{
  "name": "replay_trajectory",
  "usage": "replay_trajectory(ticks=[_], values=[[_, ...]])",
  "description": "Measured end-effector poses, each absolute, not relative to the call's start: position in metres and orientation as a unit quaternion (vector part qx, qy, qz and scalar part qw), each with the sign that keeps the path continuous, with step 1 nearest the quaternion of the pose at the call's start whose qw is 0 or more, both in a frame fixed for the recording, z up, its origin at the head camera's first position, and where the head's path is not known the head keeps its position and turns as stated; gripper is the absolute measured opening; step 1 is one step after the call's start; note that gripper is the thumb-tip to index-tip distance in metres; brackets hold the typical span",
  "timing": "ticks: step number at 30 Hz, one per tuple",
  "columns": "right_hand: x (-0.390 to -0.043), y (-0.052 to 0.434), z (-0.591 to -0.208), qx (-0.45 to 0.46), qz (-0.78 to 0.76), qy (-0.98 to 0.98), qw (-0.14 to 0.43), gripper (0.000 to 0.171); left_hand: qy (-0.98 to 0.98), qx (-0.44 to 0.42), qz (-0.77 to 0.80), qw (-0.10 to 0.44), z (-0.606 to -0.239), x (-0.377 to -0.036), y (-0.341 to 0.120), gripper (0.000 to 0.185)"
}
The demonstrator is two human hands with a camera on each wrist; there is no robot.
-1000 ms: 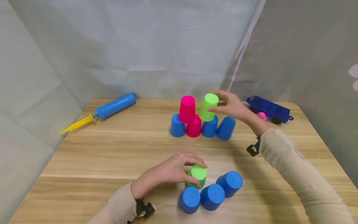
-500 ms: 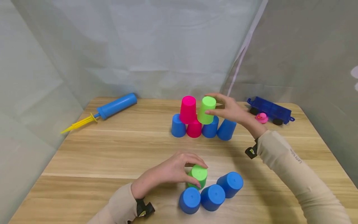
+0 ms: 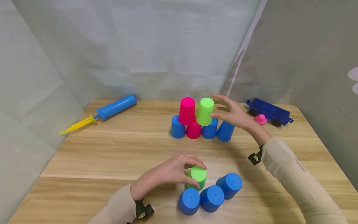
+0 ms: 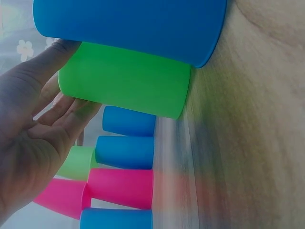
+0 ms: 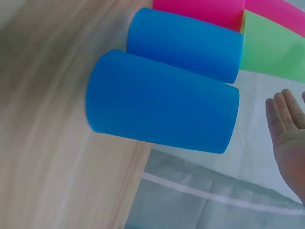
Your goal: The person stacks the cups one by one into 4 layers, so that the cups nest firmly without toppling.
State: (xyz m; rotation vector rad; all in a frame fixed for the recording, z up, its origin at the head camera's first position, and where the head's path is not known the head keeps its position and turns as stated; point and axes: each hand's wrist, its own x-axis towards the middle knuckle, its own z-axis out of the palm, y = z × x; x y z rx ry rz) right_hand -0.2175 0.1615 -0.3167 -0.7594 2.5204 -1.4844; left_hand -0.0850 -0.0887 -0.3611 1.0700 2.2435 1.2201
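Three blue cups (image 3: 212, 198) stood at the bottom centre, blocking the near side of the near green cup (image 3: 198, 174), which the left hand (image 3: 174, 169) held between thumb and curved fingers. Bare table (image 3: 112, 155) lay open at middle left and between the two groups. Beyond, right of centre, the right hand (image 3: 233, 112) had released the far green cup (image 3: 205, 112), gripped half a second earlier; its fingers were spread just beside it, holding nothing. That cup rested across a lower row of four cups (image 3: 177, 127), near a raised pink cup (image 3: 187, 111). Toward the back edge lay a pump (image 3: 117, 107), upper left, and a pink duck (image 3: 260, 119) before a blue cart (image 3: 269, 111), upper right.
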Motion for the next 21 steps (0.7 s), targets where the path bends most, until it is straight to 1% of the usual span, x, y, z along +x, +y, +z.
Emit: replay_trajectory(ticks=[4, 7, 11, 15, 18, 21], values=[[-0.205, 0.173, -0.324, -0.265, -0.471, 0.841, 0.026, 0.066, 0.794, 0.372, 0.436, 0.199, -0.361, -0.085, -0.089, 0.048], [-0.190, 0.180, -0.328, -0.277, -0.458, 0.845, 0.003, 0.065, 0.794, 0.375, 0.435, 0.199, -0.362, -0.086, -0.090, 0.048], [-0.166, 0.189, -0.333, -0.307, -0.464, 0.831, 0.001, 0.063, 0.795, 0.376, 0.432, 0.198, -0.363, -0.086, -0.090, 0.049], [-0.142, 0.199, -0.339, -0.338, -0.469, 0.815, 0.040, 0.063, 0.795, 0.368, 0.435, 0.208, -0.362, -0.087, -0.090, 0.050], [-0.125, 0.206, -0.341, -0.358, -0.457, 0.808, 0.098, 0.065, 0.794, 0.360, 0.440, 0.216, -0.363, -0.087, -0.090, 0.050], [-0.112, 0.212, -0.341, -0.397, -0.435, 0.793, 0.157, 0.067, 0.795, 0.349, 0.443, 0.225, -0.363, -0.088, -0.090, 0.051]])
